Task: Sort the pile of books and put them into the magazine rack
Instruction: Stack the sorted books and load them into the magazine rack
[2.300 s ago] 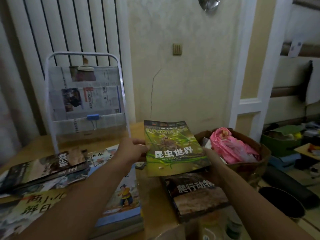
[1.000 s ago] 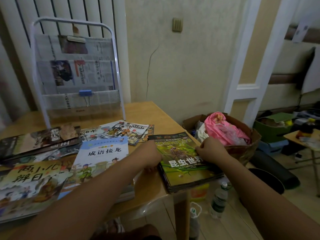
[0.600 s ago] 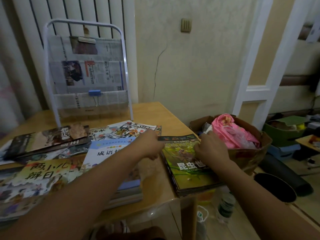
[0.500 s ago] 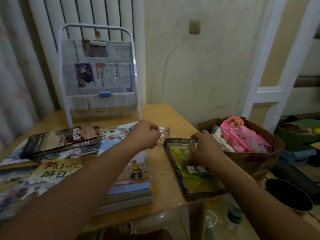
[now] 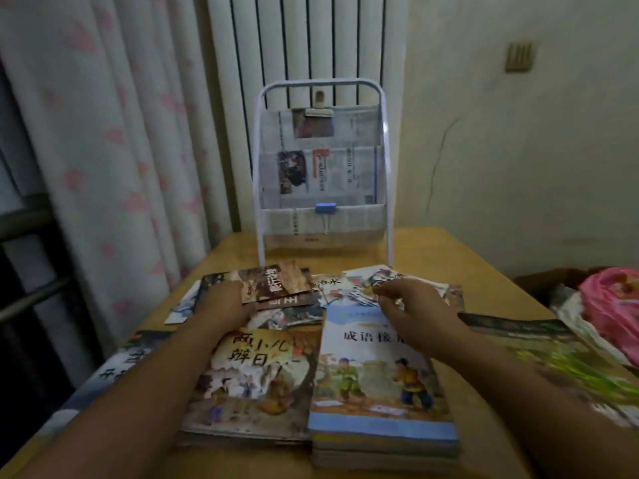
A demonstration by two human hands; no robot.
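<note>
The white wire magazine rack (image 5: 321, 83) stands at the table's back edge, lined with clipped newspaper. In front of it lie several books: a dark brown-covered stack (image 5: 276, 281), thin picture booklets (image 5: 340, 284), a yellow-titled book (image 5: 256, 371), a blue-covered stack (image 5: 377, 388) and a green insect book (image 5: 567, 361) at the right edge. My left hand (image 5: 223, 305) rests at the dark stack, its fingertips hidden beneath the brown cover. My right hand (image 5: 411, 311) hovers over the top of the blue book, its loosely curled fingertips at the thin booklets.
The wooden table (image 5: 484, 271) is bare at the back right. A box with a pink bag (image 5: 608, 305) stands off the right edge. A curtain (image 5: 103, 133) hangs on the left, a white radiator (image 5: 311, 36) behind the rack.
I set the green insect book down on the right-hand pile and let it go. Both hands then moved left, the left to the dark stack, the right to the thin booklets.
</note>
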